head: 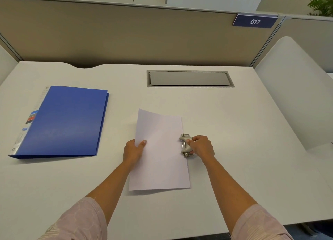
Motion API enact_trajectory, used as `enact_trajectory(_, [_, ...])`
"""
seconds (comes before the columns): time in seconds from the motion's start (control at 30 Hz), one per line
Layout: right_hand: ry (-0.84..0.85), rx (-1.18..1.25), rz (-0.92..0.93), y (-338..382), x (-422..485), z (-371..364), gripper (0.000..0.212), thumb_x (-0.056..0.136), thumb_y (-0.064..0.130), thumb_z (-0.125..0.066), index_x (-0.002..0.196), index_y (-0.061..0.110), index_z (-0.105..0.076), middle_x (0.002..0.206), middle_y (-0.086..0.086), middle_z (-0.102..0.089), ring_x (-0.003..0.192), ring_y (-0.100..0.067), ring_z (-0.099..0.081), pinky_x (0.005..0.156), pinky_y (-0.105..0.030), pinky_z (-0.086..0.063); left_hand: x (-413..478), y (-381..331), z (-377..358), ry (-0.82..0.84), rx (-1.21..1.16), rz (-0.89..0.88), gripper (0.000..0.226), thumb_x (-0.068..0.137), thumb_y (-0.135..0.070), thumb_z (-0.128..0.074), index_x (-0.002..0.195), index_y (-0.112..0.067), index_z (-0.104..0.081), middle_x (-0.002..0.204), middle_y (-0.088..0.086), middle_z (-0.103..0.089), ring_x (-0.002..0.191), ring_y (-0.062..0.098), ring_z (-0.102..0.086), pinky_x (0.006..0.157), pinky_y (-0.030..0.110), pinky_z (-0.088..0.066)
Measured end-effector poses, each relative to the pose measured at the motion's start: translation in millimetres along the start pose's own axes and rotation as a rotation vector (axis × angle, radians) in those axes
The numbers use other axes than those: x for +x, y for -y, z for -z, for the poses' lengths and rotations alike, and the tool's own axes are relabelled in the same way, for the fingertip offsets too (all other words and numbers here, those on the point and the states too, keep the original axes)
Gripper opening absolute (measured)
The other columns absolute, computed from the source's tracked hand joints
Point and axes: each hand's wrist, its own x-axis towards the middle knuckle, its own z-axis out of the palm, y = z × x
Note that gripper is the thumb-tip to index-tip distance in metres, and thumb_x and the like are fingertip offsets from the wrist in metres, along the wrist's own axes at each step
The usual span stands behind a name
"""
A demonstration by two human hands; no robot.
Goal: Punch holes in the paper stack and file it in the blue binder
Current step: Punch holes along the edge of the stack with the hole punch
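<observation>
A white paper stack (160, 149) lies in the middle of the desk, its far left corner curled up. My left hand (134, 150) pinches its left edge, thumb on top. A small grey metal hole punch (186, 145) sits at the stack's right edge, and the paper's edge reaches into it. My right hand (201, 147) grips the punch from the right, thumb on its lever. The blue binder (64, 122) lies closed and flat at the left of the desk, apart from both hands.
The white desk (234, 131) carries a closed grey cable hatch (189, 78) at the back centre. A beige partition (126, 34) with a "017" sign (255, 21) stands behind. A white side panel (295, 88) rises at the right.
</observation>
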Motion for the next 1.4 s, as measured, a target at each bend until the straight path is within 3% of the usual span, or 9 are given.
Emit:
enact_trajectory(0.2, [0.049,0.006,-0.024,2.8,6.6,8.0,0.027,0.072,0.044,-0.077,0.089,0.024,-0.069,0.094,0.000,-0.072,0.089,-0.023,-0.069,0.075,-0.030,-0.048,3.7,2.1,3.2,0.039,0.035,-0.007,0.034,0.088,-0.036,-0.065,0.107,-0.007,-0.067,0.103,0.011,-0.070,0.091,0.031,-0.066,0.081,0.039,-0.054])
enact_trajectory(0.33, [0.050,0.013,-0.060,4.3,12.9,12.6,0.027,0.067,0.038,-0.083,0.081,0.021,-0.067,0.093,-0.004,-0.073,0.083,-0.024,-0.065,0.075,-0.033,-0.050,5.4,2.7,3.3,0.047,0.035,-0.015,0.034,0.088,-0.036,-0.066,0.106,-0.008,-0.067,0.102,0.011,-0.070,0.090,0.031,-0.067,0.079,0.037,-0.054])
enact_trajectory(0.43, [0.074,-0.024,-0.127,7.6,16.8,15.2,0.030,0.065,0.042,-0.085,0.078,0.023,-0.066,0.094,-0.003,-0.072,0.092,-0.023,-0.065,0.079,-0.033,-0.049,6.6,4.1,3.0,0.051,0.042,-0.016,0.035,0.088,-0.037,-0.066,0.107,-0.008,-0.067,0.102,0.011,-0.071,0.090,0.031,-0.067,0.081,0.040,-0.055])
enact_trajectory(0.6, [0.124,-0.093,-0.252,13.7,24.9,17.4,0.054,0.060,0.047,-0.086,0.102,0.018,-0.067,0.104,-0.003,-0.070,0.101,-0.023,-0.064,0.081,-0.029,-0.044,8.6,6.0,2.3,0.046,0.062,-0.023,0.036,0.088,-0.038,-0.065,0.108,-0.009,-0.067,0.103,0.010,-0.070,0.090,0.030,-0.066,0.081,0.038,-0.054])
enact_trajectory(0.73, [0.140,-0.153,-0.271,14.1,30.2,15.1,0.058,0.058,0.048,-0.085,0.104,0.018,-0.066,0.105,-0.002,-0.067,0.099,-0.024,-0.062,0.083,-0.030,-0.045,9.5,8.3,1.7,0.041,0.082,-0.026,0.036,0.087,-0.041,-0.065,0.107,-0.011,-0.067,0.102,0.009,-0.070,0.089,0.029,-0.066,0.080,0.038,-0.054])
enact_trajectory(0.9, [0.155,-0.225,-0.262,10.2,43.4,9.7,0.057,0.056,0.050,-0.085,0.100,0.019,-0.065,0.098,0.000,-0.065,0.092,-0.024,-0.061,0.079,-0.028,-0.044,10.7,11.4,1.1,0.040,0.099,-0.030,0.040,0.087,-0.043,-0.063,0.110,-0.010,-0.066,0.103,0.008,-0.070,0.090,0.029,-0.066,0.080,0.037,-0.054])
enact_trajectory(1.17, [0.170,-0.347,-0.268,5.7,62.7,5.4,0.051,0.062,0.051,-0.083,0.067,0.018,-0.043,0.066,0.002,-0.046,0.092,-0.024,-0.042,0.086,-0.034,-0.033,12.7,12.6,0.8,0.038,0.094,-0.038,0.039,0.087,-0.043,-0.064,0.108,-0.011,-0.067,0.102,0.008,-0.071,0.090,0.029,-0.067,0.082,0.042,-0.055])
enact_trajectory(1.27, [0.131,-0.376,-0.297,5.6,58.9,3.6,0.055,0.062,0.053,-0.080,0.078,0.018,-0.042,0.075,0.001,-0.044,0.094,-0.025,-0.036,0.079,-0.037,-0.026,12.9,13.5,0.9,0.037,0.094,-0.044,0.039,0.087,-0.043,-0.064,0.108,-0.010,-0.067,0.102,0.009,-0.071,0.089,0.029,-0.067,0.081,0.042,-0.055])
enact_trajectory(1.4, [0.076,-0.403,-0.265,5.4,55.2,5.5,0.078,0.059,0.058,-0.080,0.113,0.021,-0.039,0.114,0.003,-0.046,0.108,-0.024,-0.039,0.080,-0.037,-0.027,13.9,14.6,0.5,0.029,0.093,-0.040,0.040,0.086,-0.043,-0.065,0.107,-0.009,-0.068,0.100,0.009,-0.071,0.086,0.029,-0.067,0.076,0.037,-0.055])
